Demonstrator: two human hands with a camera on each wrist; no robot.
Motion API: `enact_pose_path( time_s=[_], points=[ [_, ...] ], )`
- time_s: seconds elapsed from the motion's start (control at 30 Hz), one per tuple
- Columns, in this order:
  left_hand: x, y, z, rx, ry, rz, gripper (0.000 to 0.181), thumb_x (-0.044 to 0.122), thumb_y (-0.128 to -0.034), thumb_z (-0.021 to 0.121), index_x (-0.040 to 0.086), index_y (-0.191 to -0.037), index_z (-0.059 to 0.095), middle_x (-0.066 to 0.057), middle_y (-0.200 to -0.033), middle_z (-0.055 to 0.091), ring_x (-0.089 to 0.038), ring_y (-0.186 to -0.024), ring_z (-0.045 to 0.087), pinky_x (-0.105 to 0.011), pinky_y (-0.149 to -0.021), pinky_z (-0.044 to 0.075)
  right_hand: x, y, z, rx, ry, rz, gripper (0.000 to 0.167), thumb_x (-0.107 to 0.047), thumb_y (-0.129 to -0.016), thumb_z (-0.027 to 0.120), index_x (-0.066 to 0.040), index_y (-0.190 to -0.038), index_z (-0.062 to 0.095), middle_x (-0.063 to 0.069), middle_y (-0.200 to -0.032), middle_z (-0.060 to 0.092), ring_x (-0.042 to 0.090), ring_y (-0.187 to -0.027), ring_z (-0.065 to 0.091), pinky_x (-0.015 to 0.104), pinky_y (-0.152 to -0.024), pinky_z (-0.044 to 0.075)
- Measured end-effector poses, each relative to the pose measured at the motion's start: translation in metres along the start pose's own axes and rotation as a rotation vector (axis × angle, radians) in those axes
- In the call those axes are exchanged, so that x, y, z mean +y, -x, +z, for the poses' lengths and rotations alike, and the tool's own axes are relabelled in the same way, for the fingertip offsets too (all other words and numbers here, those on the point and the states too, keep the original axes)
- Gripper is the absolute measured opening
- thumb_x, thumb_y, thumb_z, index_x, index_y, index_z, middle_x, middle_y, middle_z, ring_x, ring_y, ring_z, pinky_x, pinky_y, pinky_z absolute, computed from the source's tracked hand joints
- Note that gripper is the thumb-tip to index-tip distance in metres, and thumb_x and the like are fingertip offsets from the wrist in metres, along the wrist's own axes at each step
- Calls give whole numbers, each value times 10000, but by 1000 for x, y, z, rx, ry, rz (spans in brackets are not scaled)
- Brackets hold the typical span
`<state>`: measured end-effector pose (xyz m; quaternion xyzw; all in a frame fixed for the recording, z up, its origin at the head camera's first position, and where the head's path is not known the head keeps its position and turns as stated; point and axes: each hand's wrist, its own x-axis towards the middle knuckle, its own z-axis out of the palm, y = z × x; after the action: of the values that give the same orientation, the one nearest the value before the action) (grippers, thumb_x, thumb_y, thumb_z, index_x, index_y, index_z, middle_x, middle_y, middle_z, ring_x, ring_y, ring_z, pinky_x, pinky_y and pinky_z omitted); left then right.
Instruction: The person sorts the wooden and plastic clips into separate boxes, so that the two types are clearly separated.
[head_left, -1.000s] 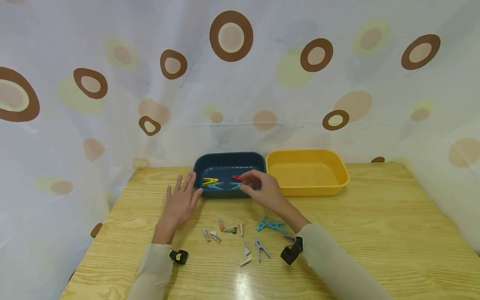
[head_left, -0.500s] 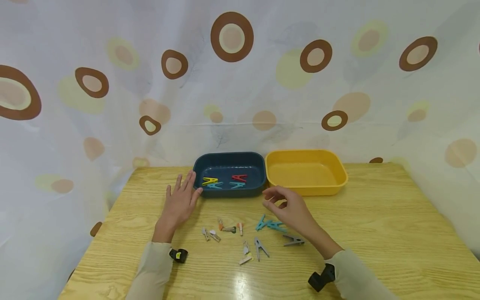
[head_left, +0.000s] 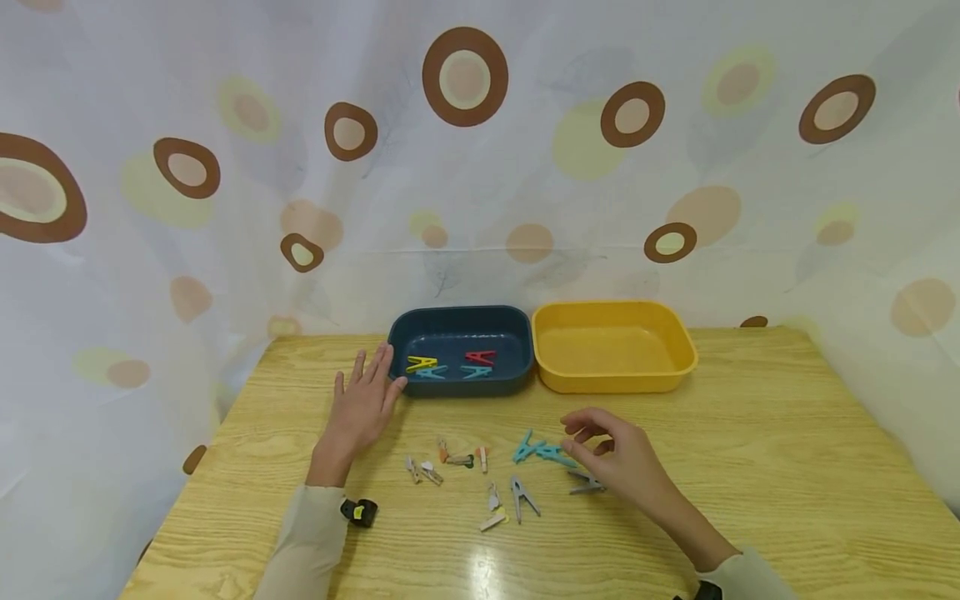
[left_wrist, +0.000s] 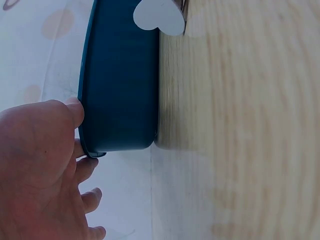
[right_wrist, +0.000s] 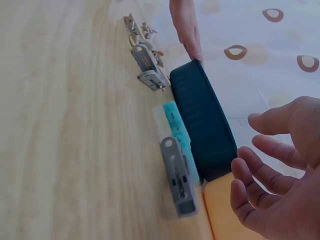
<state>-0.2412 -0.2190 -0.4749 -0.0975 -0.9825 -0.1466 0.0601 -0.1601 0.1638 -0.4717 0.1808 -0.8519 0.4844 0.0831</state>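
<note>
Apparently pickup is staged: blue tray (head_left: 461, 388) touched by straight-fingered left hand (head_left: 362, 412), right hand (head_left: 617, 452) poised relaxed, empty-fingered near turquoise pegs (head_left: 550, 452); pinch needed next

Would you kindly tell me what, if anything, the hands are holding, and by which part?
Nothing looks gripped: the right hand holds nothing, and the left hand only touches the dark blue tray at its left end, by the rim.

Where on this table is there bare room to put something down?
The table is bare to the right of the right hand and yellow tray, and left of the left hand. The yellow tray also looks free. It's crowded between the hands, where wooden clips, grey pegs and turquoise pegs lie scattered.
</note>
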Motion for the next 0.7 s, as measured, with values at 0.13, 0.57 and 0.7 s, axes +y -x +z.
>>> enact_pose_path(
  time_s=[0.13,0.57,0.7],
  points=[
    [1,0,-1,0,3,3,656,430,-1126,338,66,-1647,174,-99,-1708,143,-392,-1561,69,-727,-1166,83,5,13,-4,-5,2,24,254,-112,-906,798,-57,-1139,716,62,-1031,724,123,-860,659,279,-683,562],
    [1,1,0,-5,16,7,654,423,-1128,335,63,-1648,168,-99,-1709,134,-389,-1562,50,-729,-1165,65,23,39,-14,-98,1,119,270,-161,-880,830,-85,-1113,717,0,-1038,720,124,-902,651,261,-703,553],
    [0,1,0,4,21,12,653,422,-1128,339,59,-1646,175,-111,-1707,148,-395,-1561,56,-729,-1165,63,27,38,-17,-138,11,119,264,-160,-868,840,-98,-1097,726,-15,-1032,718,135,-907,653,253,-710,543]
  ],
)
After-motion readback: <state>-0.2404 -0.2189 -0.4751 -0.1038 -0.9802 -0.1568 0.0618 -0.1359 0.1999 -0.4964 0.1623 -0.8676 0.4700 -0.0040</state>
